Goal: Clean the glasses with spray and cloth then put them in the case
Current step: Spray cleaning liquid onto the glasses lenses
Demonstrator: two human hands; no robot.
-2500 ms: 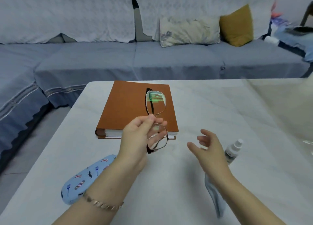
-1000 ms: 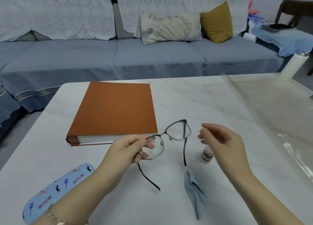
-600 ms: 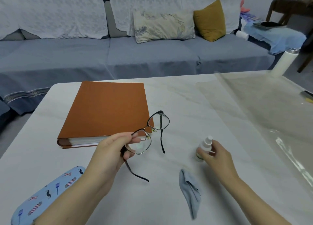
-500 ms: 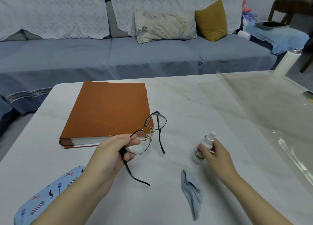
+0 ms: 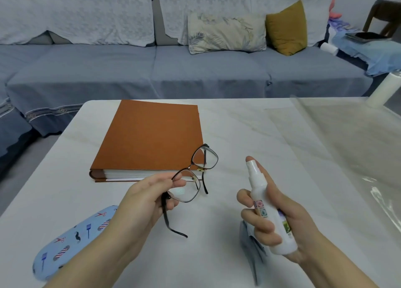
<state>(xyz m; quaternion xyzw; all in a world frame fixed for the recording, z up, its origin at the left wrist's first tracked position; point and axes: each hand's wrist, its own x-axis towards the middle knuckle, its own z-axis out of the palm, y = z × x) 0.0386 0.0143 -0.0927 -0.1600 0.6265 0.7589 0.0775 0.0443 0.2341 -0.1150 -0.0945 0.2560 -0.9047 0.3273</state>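
My left hand holds the black-framed glasses by the near lens rim and hinge, above the white table, with both temples unfolded. My right hand grips a small white spray bottle, lifted off the table, its nozzle up and my index finger behind the nozzle. The grey-blue cloth lies crumpled on the table under my right hand, partly hidden by it. The light blue patterned glasses case lies shut at the near left, beside my left forearm.
A thick orange-brown book lies at the table's back left, just behind the glasses. Clear plastic film covers the table's right side, with its roll at the far right corner. A blue sofa with cushions stands behind.
My right hand has taken hold of the spray bottle, lifted it off the table and brought it near the glasses. My left hand keeps the glasses in about the same place.
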